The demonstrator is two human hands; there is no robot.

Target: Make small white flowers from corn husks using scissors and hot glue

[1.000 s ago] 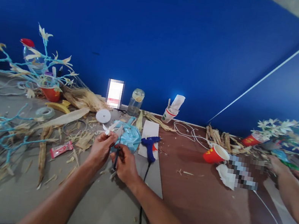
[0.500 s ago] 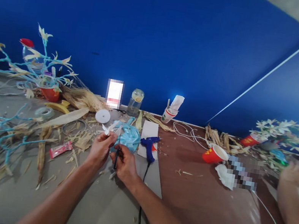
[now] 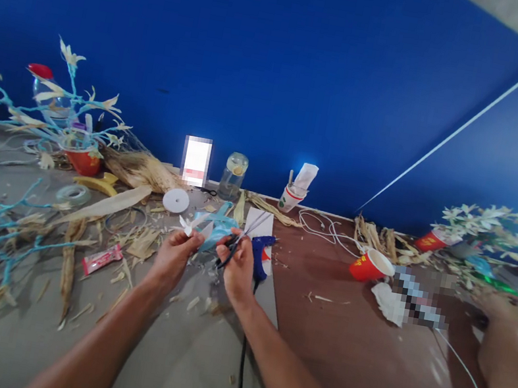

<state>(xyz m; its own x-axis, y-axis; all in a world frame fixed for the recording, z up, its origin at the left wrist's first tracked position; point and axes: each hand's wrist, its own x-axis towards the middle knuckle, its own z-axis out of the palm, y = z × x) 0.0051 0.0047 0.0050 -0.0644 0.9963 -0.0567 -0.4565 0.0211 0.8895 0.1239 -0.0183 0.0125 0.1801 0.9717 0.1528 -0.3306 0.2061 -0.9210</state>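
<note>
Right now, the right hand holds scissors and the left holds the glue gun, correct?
No: the left hand holds a pale husk piece; the glue gun lies on the table. The right hand does hold scissors. See the head view.

Over the bench, the left hand, with a husk piece in it, sits just left of the right hand, which has scissors in it. The glue gun lies just right of them, the jar behind, a tipped cup farther right, the tape roll well left.
</note>
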